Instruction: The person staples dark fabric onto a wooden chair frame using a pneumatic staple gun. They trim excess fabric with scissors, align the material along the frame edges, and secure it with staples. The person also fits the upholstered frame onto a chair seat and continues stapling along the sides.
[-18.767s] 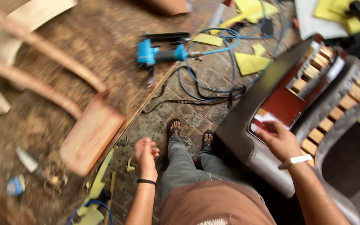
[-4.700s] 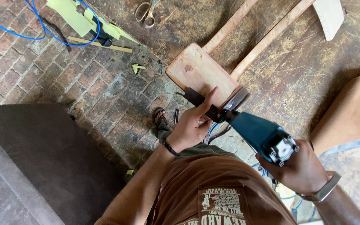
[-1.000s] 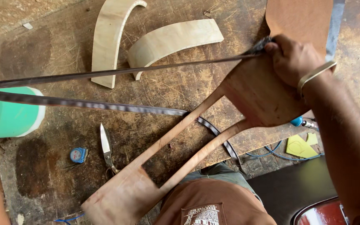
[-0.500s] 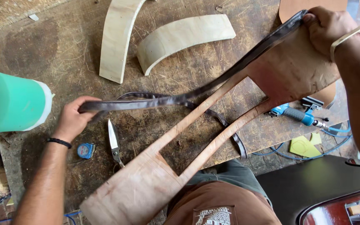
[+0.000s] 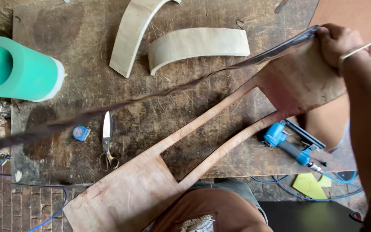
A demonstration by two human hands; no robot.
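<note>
1. Right hand is clenched around one end of a long dark strap, pinning it against the upper paddle of the wooden frame.
2. My left hand is out of view; the strap's far end runs off the left edge, blurred, so I cannot tell whether anything grips it there.
3. From the right hand the strap stretches across the counter to the left edge, passing above the scissors and the small blue tape measure, and it ripples along its length.
4. I judge it soft, light and floppy, something like rubber or webbing: it should sag wherever it is unsupported, and may spring back if an end slips.
5. Best hold, to my eye, is right at the ends, fingers wrapped fully round, since a thin flat band could slide through a loose pinch.
6. The frame looks stiff, flat and fairly light, with two slim rails between broad ends; I would grip it at a broad end, not a rail.
7. Nearby lie two curved wooden pieces, a green foam roll and a blue stapler gun with its hose.
</note>
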